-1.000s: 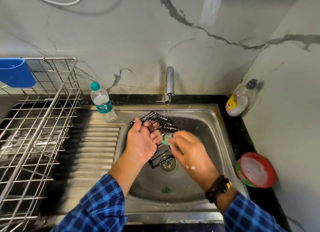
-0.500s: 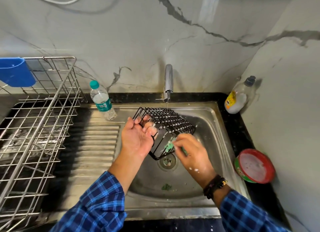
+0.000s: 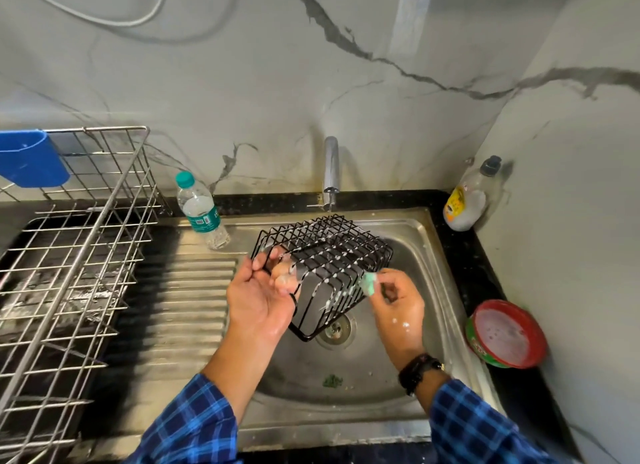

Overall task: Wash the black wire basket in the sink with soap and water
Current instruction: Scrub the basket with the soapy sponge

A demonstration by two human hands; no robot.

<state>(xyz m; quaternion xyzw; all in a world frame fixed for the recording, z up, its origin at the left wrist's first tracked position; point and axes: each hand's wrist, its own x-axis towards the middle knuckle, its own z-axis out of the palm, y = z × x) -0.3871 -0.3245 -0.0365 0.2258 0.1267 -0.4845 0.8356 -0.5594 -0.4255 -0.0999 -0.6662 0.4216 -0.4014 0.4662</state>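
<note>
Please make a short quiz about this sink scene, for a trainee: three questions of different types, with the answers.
1. True or false: the basket lies flat on the floor of the sink.
2. Which hand pinches the green sponge? A) left hand B) right hand
3. Fill in: the red bowl stands to the sink's ____.
Key: 1 false, the left hand holds it tilted; 2 B; 3 right.

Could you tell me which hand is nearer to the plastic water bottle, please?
Left. The left hand grips the black wire basket just right of the water bottle, nearer the camera; the right hand pinches a green scrub pad at the basket's other side, farther right.
</note>
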